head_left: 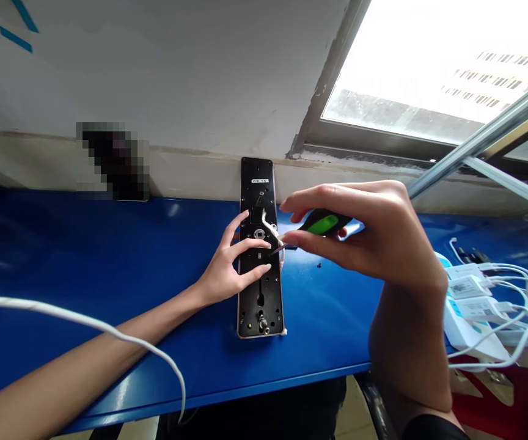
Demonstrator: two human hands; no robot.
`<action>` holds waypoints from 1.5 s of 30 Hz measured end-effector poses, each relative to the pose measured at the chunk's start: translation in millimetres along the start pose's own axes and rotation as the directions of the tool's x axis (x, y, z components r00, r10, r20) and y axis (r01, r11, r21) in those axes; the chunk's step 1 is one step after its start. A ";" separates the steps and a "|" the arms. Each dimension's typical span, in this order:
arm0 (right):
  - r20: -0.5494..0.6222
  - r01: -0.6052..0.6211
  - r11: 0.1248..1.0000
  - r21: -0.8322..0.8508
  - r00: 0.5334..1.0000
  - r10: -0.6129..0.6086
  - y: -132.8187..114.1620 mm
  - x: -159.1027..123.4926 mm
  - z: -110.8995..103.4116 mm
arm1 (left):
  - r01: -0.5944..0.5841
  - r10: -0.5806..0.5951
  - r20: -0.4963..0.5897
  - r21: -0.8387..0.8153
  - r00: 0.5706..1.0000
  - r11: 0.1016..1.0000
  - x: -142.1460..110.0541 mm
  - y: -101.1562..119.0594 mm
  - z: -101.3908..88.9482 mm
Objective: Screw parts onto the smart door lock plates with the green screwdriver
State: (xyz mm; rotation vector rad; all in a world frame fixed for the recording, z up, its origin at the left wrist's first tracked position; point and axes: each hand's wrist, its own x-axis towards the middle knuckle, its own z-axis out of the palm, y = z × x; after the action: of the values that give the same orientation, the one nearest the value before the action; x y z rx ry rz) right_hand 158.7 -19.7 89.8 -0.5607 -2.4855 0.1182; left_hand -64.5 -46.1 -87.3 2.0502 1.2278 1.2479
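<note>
Right-hand grip (pixel 369 232): closed round a slim driver with a rounded black-and-green handle (pixel 330 223), shaft angled down at a long, narrow black panel, probably metal (pixel 271 299). Left-hand grip (pixel 231 269): fingers spread wide over the panel. Panel location: glossy blue counter (pixel 172 250). Handling, judged: stiff, fairly weighty, smooth; best held by its long edges, clear of the pliant white cable (pixel 270 229). Hidden: panel underside. Unclear: the driver tip's contact; whether the far end is propped.
</note>
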 end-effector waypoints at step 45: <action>-0.009 -0.068 0.998 -0.007 0.998 0.068 5.8 -1.3 -2.8 | 0.010 -0.010 0.007 -0.041 1.000 0.999 0.7 1.9 -0.6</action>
State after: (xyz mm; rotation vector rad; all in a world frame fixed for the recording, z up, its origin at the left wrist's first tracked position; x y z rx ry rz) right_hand 163.3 -15.1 90.3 -0.6472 -2.4606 0.1331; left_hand -64.1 -46.5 -85.2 2.0151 1.1978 1.2508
